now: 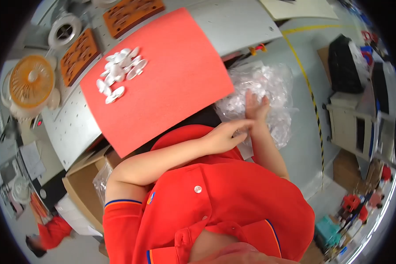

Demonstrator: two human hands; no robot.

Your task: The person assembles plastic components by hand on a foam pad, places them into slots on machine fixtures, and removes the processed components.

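My left hand (228,135) reaches across my body, its fingers loosely apart with nothing between them, and the fingertips are by my right wrist. Over a clear plastic bag (277,88) at the table's right side is my right hand (257,109), fingers spread, with nothing seen in it. Many small white pieces fill the bag. A pile of glossy white oval parts (118,70) lies on the red sheet (167,83), away from both hands.
Two orange-brown trays (79,56) with cutouts lie beyond the sheet. An orange fan (32,81) stands at left. A cardboard box (86,189) is below the table's near edge. Another person in red (55,231) is at lower left; a cabinet (352,127) stands at right.
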